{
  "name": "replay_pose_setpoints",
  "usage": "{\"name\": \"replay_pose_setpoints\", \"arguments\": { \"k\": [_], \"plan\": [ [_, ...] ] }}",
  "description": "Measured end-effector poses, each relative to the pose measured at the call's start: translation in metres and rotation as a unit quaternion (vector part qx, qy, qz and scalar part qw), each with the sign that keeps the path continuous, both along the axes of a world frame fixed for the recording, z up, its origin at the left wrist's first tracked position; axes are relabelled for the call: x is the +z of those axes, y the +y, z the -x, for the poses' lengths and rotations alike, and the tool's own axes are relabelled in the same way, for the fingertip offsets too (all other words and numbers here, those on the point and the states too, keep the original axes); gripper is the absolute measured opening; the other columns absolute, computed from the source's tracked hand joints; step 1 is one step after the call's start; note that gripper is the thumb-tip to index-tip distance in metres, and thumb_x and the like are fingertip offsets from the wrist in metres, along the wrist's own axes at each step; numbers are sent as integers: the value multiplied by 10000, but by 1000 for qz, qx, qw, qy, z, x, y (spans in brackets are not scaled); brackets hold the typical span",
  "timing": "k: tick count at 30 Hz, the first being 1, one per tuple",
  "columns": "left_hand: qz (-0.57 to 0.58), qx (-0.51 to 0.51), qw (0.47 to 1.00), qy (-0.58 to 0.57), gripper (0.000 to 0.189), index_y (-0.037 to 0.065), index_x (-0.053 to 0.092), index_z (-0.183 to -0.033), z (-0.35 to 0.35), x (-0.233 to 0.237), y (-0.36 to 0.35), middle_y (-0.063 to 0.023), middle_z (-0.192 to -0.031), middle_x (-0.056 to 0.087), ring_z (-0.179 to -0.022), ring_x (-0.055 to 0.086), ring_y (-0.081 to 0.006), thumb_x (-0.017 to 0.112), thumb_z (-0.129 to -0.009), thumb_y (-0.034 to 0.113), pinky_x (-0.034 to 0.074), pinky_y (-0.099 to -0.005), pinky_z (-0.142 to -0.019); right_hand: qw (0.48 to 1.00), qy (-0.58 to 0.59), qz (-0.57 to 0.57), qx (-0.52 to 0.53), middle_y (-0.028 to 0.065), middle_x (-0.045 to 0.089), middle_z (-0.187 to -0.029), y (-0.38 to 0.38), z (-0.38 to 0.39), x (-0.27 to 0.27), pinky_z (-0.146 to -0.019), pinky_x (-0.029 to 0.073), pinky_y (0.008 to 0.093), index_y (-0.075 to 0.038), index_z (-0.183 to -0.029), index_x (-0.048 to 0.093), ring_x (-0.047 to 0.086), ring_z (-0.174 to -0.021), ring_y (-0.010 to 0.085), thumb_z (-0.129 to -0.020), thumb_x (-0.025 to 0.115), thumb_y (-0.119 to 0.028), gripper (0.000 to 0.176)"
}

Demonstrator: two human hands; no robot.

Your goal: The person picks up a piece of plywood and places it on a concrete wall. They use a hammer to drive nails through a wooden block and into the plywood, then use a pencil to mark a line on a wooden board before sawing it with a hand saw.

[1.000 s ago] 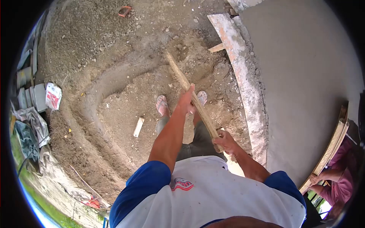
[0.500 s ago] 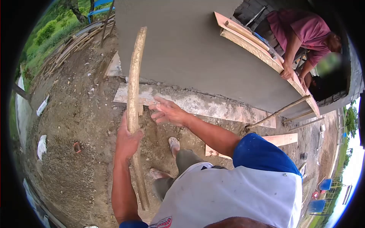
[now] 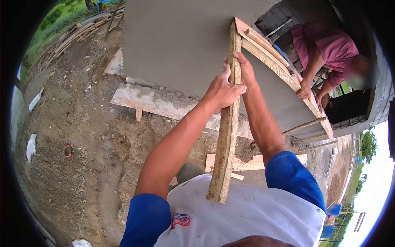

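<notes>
A long wooden bar (image 3: 225, 144) slants up in front of my body, its top end against or right beside the left end of a board (image 3: 269, 59) at the window opening. My left hand (image 3: 224, 91) is wrapped round the bar at its upper part. Just above and to the right, my right hand (image 3: 243, 70) grips the same bar from the other side. Smooth grey plaster (image 3: 177, 45) covers the wall behind.
A person in a maroon shirt (image 3: 329, 45) leans in the opening, both hands on the board. A stick (image 3: 304, 126) props the board's lower end. Planks lie along the wall base (image 3: 152, 103) and on the ground (image 3: 255, 163).
The bar has moved right and up to the board's left end. My right hand, open and off the bar before, has closed on it, and my left hand has moved up with it.
</notes>
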State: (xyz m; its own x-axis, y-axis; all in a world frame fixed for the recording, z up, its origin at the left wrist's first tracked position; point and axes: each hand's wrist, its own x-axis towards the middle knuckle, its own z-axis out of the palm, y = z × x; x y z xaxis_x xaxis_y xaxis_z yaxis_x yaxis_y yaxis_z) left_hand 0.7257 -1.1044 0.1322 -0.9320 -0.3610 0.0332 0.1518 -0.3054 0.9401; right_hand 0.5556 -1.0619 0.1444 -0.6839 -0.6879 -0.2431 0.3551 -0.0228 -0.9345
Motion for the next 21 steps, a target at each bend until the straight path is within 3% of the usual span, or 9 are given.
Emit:
{"name": "replay_pose_setpoints", "arguments": {
  "k": [3,6,9,13,21],
  "plan": [
    [95,39,995,-4,1032,-163,10,-1478,26,13,8,-186,-1010,611,-854,616,-217,666,-760,182,518,-313,-756,1000,8,2,9,143,648,-876,6,16,17,-583,585,365,-23,-1069,521,649,-705,236,-907,635,-288,330],
    [131,27,991,-25,1036,-180,21,-1468,23,23,5,-212,-1029,619,-912,626,-208,671,-744,175,519,-309,-771,1000,6,0,4,152,652,-902,8,12,22,-597,590,372,-18,-1103,513,650,-723,242,-912,629,-290,352],
    [116,27,993,1,1039,-176,34,-1471,27,12,4,-239,-1079,614,-953,633,-223,673,-732,180,522,-310,-797,1000,-7,-1,-3,152,634,-865,7,2,26,-550,581,372,-14,-1028,513,648,-682,237,-915,630,-238,277],
    [131,43,990,-9,1040,-174,56,-1472,25,12,4,-248,-1094,617,-974,640,-257,668,-717,196,527,-311,-820,1000,17,15,17,156,632,-907,8,7,22,-565,592,381,-13,-1103,482,653,-721,243,-913,633,-241,333],
    [166,28,985,-37,1011,-166,112,-1474,10,11,-1,-242,-1004,634,-889,657,-267,642,-699,207,527,-326,-778,999,-22,7,46,166,642,-948,11,16,8,-578,606,368,-7,-1160,468,658,-727,244,-926,618,-262,377]
  ]
}}
